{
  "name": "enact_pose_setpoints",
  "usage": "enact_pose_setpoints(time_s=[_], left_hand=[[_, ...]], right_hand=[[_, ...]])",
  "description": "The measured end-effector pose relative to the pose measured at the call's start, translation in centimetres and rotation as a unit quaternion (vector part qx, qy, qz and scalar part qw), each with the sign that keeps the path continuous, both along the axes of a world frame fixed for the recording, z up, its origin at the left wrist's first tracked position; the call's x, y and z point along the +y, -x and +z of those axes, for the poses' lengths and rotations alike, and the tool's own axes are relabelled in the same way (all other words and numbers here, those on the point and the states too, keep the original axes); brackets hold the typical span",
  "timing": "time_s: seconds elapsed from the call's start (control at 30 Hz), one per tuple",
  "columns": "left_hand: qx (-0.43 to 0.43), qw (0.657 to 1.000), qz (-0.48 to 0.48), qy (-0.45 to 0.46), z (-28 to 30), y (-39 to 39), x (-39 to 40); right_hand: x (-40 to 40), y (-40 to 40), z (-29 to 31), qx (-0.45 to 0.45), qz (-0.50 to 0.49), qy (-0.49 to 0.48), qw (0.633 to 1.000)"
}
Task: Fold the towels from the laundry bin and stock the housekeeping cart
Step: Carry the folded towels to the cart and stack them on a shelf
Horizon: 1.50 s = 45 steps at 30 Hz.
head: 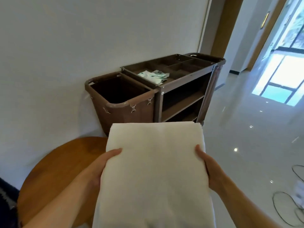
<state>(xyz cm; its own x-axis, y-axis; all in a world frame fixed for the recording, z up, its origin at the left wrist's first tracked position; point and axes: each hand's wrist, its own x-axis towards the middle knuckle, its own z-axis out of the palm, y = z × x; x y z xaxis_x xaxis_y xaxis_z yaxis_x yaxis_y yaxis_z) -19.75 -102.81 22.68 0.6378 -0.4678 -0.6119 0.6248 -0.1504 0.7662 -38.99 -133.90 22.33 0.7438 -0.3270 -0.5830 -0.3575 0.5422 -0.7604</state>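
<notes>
Your left hand (100,168) and right hand (209,168) grip the folded towel (154,170) at its sides, thumbs on top, facing the cart (181,89).

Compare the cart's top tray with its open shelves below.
The top tray is shallow and split into compartments; the shelves are deep, undivided bays. The tray holds small greenish packets at its near end; the shelves show no towels, though their depths are dark. Both are brown parts of one housekeeping cart.
</notes>
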Motion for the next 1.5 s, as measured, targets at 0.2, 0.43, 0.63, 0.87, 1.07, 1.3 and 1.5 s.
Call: enact_pose_setpoints(time_s=[0.2,0.43,0.63,0.87,1.07,1.3,1.5], left_hand=[[-0.09,0.992,-0.077,0.04,2.4,1.4,-11.8],[-0.223,0.955,-0.177,0.08,1.4,-0.5,-26.1],[-0.283,0.943,-0.171,0.045,-0.7,-4.0,-38.3],[-0.271,0.954,-0.126,0.007,-1.5,-8.1,-47.1],[-0.272,0.959,-0.077,-0.028,-1.5,-9.3,-53.0],[-0.241,0.966,0.038,-0.08,-2.5,-7.4,-57.9],[-0.177,0.969,0.128,-0.115,-2.9,-7.5,-57.7]], right_hand=[[-8.0,5.6,2.1,-0.058,-0.106,-0.013,0.993],[-17.5,5.7,1.4,-0.059,-0.191,0.08,0.977],[-26.6,-1.1,0.5,-0.049,-0.234,0.176,0.955],[-36.0,-7.5,0.5,-0.014,-0.174,0.205,0.963],[-44.8,-11.9,-1.1,-0.017,-0.066,0.163,0.984],[-54.4,-17.5,-2.9,-0.061,0.069,0.184,0.979],[-57.6,-23.5,-2.7,-0.064,0.17,0.137,0.974]])
